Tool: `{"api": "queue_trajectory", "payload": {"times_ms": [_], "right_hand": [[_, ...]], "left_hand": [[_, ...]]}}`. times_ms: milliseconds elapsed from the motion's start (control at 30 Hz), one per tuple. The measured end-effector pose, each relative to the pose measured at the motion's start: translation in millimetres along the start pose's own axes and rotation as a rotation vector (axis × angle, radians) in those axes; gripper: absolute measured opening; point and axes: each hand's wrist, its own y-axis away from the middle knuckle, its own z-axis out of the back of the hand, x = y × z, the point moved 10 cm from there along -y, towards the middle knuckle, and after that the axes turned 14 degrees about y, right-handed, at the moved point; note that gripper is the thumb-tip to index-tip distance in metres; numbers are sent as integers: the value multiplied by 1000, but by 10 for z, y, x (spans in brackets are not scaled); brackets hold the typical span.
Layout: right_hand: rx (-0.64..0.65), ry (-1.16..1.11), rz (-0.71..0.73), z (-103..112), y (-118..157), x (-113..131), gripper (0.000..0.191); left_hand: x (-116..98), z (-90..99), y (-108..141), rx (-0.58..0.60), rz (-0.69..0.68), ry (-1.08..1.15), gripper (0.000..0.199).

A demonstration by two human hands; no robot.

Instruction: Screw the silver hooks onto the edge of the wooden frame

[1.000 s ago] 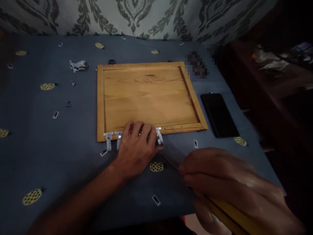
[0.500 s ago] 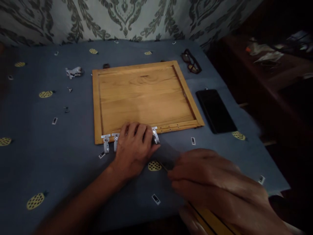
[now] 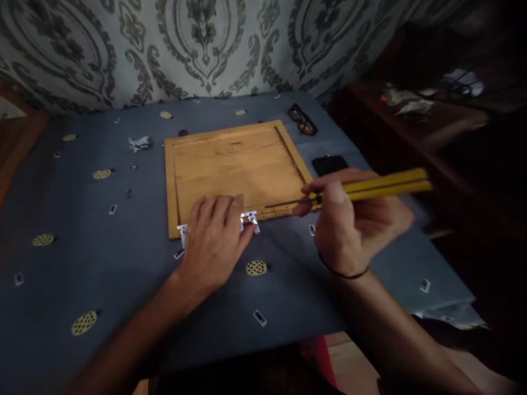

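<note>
A framed wooden panel [image 3: 230, 170] lies on the blue cloth. White metal hook brackets [image 3: 252, 218] sit along its near edge, some hidden under my left hand. My left hand [image 3: 214, 233] rests palm down over the brackets and that edge, fingers laid forward on the wood and thumb apart beside the rightmost visible bracket. In my right hand [image 3: 354, 219] is a screwdriver with a yellow handle [image 3: 387, 185], held nearly level. Its thin shaft [image 3: 286, 204] points left over the panel's near rail, right of the brackets; whether the tip touches the wood is unclear.
On the left of the cloth lie a small pale metal piece [image 3: 140, 144] and a few tiny screws [image 3: 129, 193]. Glasses [image 3: 302, 119] and a black phone [image 3: 329, 164], partly behind my right hand, are right of the panel. Patterned fabric [image 3: 206, 49] hangs behind the table.
My right hand has come up and forward from the near right, bringing the screwdriver over the panel's near rail. My left hand stays on the brackets. The view has tilted upward.
</note>
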Motion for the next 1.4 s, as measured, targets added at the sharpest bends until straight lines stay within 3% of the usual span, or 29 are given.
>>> {"api": "queue_trajectory", "payload": {"times_ms": [33, 100, 233, 433, 600, 700, 767, 967, 1200, 1267, 1400], "right_hand": [[-101, -71, -30, 56, -33, -51, 19], [-92, -188, -77, -31, -105, -146, 19], [27, -325, -181, -255, -177, -356, 24], [142, -476, -294, -519, -130, -517, 34], [235, -598, -423, -786, -157, -607, 31], [317, -689, -674, -1035, -120, -792, 14], [351, -704, -729, -1146, -141, -845, 6], [431, -696, -809, -1299, -156, -976, 29], [496, -682, -794, -1212, -155, -993, 28], [490, -684, -773, -1138, -129, -945, 25], [400, -666, -610, -871, -82, -740, 5]], "left_hand": [[39, 86, -14, -21, 10, 5, 34], [170, 243, -21, -51, 50, 0, 32], [646, 449, 92, -91, 187, -4, 31], [1522, 650, 504, -222, 397, 103, 32], [1972, 847, 795, -324, 505, 105, 32], [2151, 923, 902, -370, 550, 71, 28], [2243, 920, 952, -382, 573, 66, 27], [2348, 779, 964, -346, 584, 67, 23], [2571, 666, 695, -272, 586, 28, 18], [2671, 630, 582, -247, 596, 3, 29], [2856, 537, 337, -203, 618, -50, 34]]}}
